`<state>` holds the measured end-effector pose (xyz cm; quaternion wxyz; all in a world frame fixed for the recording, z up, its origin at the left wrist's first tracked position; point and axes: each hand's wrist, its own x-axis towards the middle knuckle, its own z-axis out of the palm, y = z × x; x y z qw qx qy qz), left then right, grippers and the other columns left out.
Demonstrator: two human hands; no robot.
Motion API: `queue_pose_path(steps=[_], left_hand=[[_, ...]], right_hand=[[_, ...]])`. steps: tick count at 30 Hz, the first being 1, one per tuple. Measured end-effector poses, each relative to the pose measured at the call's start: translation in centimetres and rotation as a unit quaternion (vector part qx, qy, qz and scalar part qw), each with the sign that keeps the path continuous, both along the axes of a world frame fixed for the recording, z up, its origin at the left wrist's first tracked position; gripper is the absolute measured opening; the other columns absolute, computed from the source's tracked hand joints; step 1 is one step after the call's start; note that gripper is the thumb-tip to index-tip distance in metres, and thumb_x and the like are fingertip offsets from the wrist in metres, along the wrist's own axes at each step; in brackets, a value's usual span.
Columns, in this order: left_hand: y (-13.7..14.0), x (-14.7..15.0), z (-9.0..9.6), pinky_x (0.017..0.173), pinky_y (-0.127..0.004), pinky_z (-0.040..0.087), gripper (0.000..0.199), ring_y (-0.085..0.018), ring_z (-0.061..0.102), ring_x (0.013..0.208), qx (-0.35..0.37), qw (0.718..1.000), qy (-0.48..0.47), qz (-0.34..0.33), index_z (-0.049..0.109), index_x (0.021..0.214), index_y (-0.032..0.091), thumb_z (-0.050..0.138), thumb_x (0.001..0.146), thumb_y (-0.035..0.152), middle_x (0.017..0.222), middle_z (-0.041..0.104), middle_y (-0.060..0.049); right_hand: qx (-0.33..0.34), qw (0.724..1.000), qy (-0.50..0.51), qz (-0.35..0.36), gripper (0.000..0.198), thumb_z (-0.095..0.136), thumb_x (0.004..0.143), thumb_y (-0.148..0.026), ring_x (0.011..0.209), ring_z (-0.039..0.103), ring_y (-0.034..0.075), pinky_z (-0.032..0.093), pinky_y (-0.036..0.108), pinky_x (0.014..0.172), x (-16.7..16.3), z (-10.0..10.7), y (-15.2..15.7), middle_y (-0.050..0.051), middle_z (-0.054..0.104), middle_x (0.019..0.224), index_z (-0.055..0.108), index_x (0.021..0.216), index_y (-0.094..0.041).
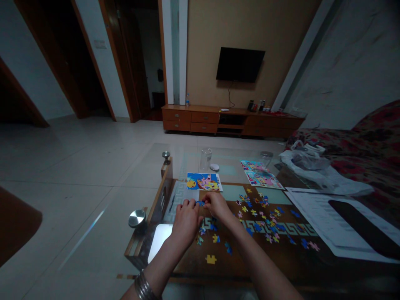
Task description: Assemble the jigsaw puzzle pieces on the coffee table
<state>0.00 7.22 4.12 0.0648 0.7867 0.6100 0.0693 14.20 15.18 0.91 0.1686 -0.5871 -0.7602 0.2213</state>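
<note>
Above the glass-topped table, my right hand (215,205) pinches a blue puzzle piece (200,203) between thumb and fingers. My left hand (186,220) rests just left of that piece, fingers stretched out and the thumb apart; it seems to hold nothing, and its fingertips lie close to the blue piece. Behind both hands is a printed cartoon picture (204,182) in blue, yellow and pink. Loose puzzle pieces (271,225) are scattered to the right of my right hand. A yellow piece (211,259) lies alone between my forearms.
A clear glass jar (206,159) and a white lid (214,167) stand beyond the picture. More cartoon sheets (262,174) lie right of them. Papers (331,229) under a dark phone-like object (365,227) and plastic bags (318,166) cover the right side. A white rectangular object (159,239) lies left.
</note>
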Motion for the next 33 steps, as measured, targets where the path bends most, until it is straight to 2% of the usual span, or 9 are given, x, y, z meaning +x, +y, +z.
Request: queue_pose_path(steps=[4,11,19,33], left_hand=[[-0.01,0.00,-0.09,0.093,-0.043,0.042,0.029,-0.030,0.050,0.114,0.000,1.000,0.001,0.000,0.057,0.119,0.019,0.056,0.091,0.025,0.121,0.058,-0.008],[0.06,0.05,-0.18,0.093,-0.044,0.043,0.029,-0.030,0.050,0.115,0.003,1.000,-0.001,-0.002,0.058,0.119,0.018,0.056,0.091,0.024,0.120,0.059,-0.008],[0.00,0.02,-0.12,0.093,-0.044,0.043,0.029,-0.030,0.050,0.114,0.003,1.000,-0.002,-0.001,0.058,0.119,0.019,0.057,0.090,0.024,0.120,0.059,-0.008],[0.00,0.04,-0.24,0.092,-0.043,0.043,0.029,-0.030,0.050,0.114,0.001,1.000,0.004,0.001,0.058,0.118,0.019,0.055,0.090,0.025,0.120,0.058,-0.008]], right_hand=[[0.005,1.000,-0.008,0.004,0.019,0.068,0.069,-0.004,0.075,0.061,0.017,0.039,0.025,0.067,0.07,-0.09,0.06,0.004,0.071,0.081,0.072,0.083,-0.016],[0.020,1.000,-0.022,-0.004,0.021,0.069,0.071,-0.006,0.089,0.060,0.020,0.039,0.027,0.075,0.26,0.22,-0.30,0.007,0.069,0.094,0.070,0.088,-0.017],[0.006,1.000,-0.021,-0.018,0.018,0.069,0.069,-0.004,0.081,0.058,0.018,0.039,0.026,0.071,0.21,0.14,-0.12,0.004,0.066,0.086,0.067,0.082,-0.017],[0.024,0.999,0.026,0.020,0.016,0.066,0.072,-0.004,0.081,0.057,0.017,0.040,0.026,0.073,0.39,0.66,-0.68,0.004,0.065,0.085,0.064,0.082,-0.016]])
